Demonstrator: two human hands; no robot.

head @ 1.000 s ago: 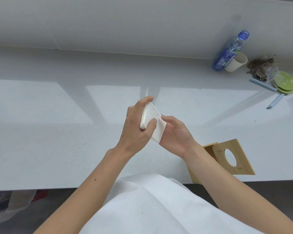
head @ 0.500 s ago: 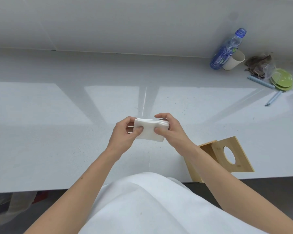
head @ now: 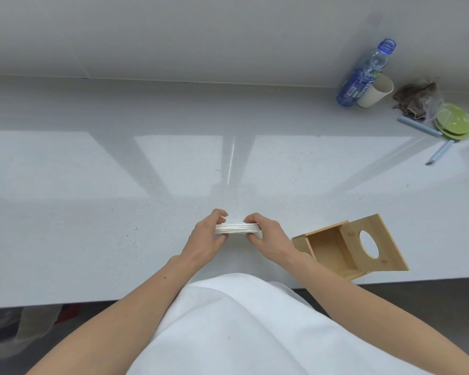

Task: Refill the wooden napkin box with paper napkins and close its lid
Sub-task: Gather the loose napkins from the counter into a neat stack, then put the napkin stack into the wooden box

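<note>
A flat stack of white paper napkins (head: 237, 228) hangs level just above the white counter, seen edge-on. My left hand (head: 206, 239) pinches its left end and my right hand (head: 268, 238) pinches its right end. The wooden napkin box (head: 325, 247) stands to the right of my right hand, near the counter's front edge, and its inside looks bare. Its lid (head: 377, 246), with an oval hole, stands swung open on the box's right side.
At the back right stand a blue plastic bottle (head: 363, 77) and a paper cup (head: 375, 92). Near them lie a brown cloth (head: 414, 100), green round lids (head: 454, 121) and two pale blue sticks (head: 417, 125). The counter's front edge (head: 92, 303) runs close to my body.
The napkin stack has turned from upright to flat and come down toward the counter, nearer to me. Both hands shifted to its two ends.
</note>
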